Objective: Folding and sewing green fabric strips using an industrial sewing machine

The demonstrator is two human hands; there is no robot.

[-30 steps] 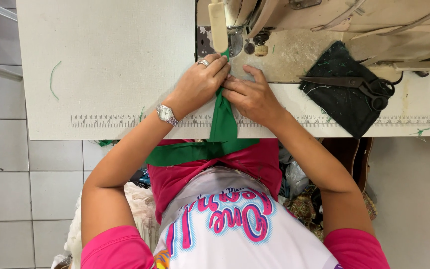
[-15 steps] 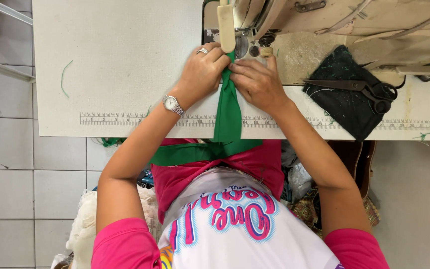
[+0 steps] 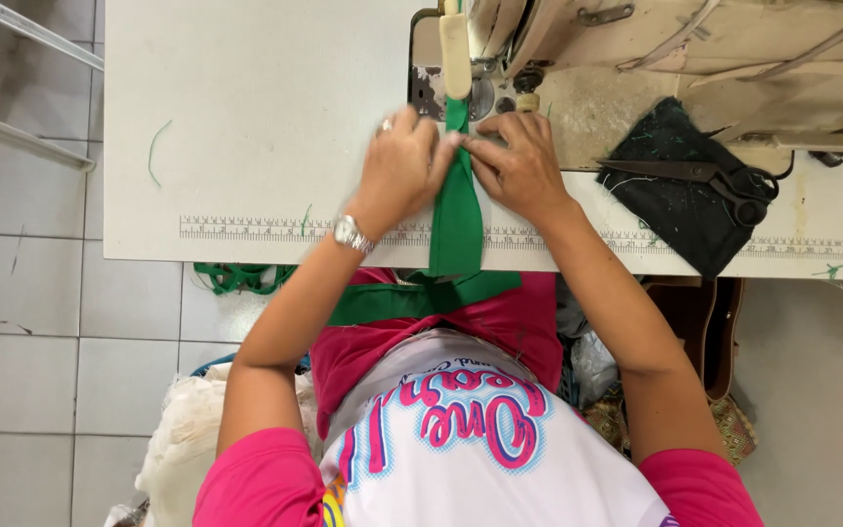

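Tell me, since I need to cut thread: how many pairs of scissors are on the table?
1: the scissors lie on the dark cloth, right of the right hand. Others may be hidden.

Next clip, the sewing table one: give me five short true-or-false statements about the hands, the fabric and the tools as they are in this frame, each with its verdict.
1. Both hands press a green fabric strip on the table. True: left hand and right hand flank it.
2. The strip lies wholly on the table. False: it hangs over the front edge into the lap.
3. The scissors are in the right hand. False: they rest on a dark cloth to the right.
4. A wristwatch is on the left wrist. True.
5. The strip is red. False: it is green.
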